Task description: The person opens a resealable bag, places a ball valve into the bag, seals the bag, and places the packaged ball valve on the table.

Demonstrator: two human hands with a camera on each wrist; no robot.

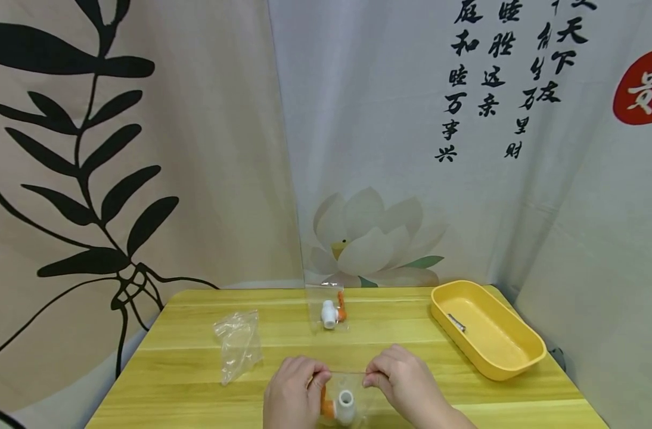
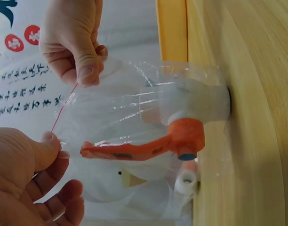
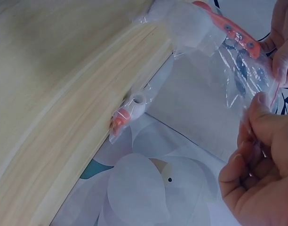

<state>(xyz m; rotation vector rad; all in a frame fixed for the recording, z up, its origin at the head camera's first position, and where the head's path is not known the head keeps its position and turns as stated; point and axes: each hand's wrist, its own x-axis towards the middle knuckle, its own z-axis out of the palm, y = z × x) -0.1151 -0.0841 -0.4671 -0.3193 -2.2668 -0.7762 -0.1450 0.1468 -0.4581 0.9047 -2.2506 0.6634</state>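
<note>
A clear zip bag (image 2: 120, 108) stands at the table's near side, its red seal line (image 2: 65, 106) stretched between both hands. Inside it is a white plastic tap (image 1: 345, 407) with an orange lever handle (image 2: 134, 149). My left hand (image 1: 296, 393) pinches one end of the bag's top edge between thumb and finger. The other end is pinched by my right hand (image 1: 405, 384). In the right wrist view the bag's lower part reaches the top of the frame, and my left hand is cut off at the edge.
A second bagged white and orange tap (image 1: 330, 313) lies at the table's back edge. To the left lies an empty clear bag (image 1: 239, 345). A yellow tray (image 1: 497, 333) at the right holds a small silvery piece (image 1: 457, 322). Printed curtains hang behind the wooden table (image 1: 165, 369).
</note>
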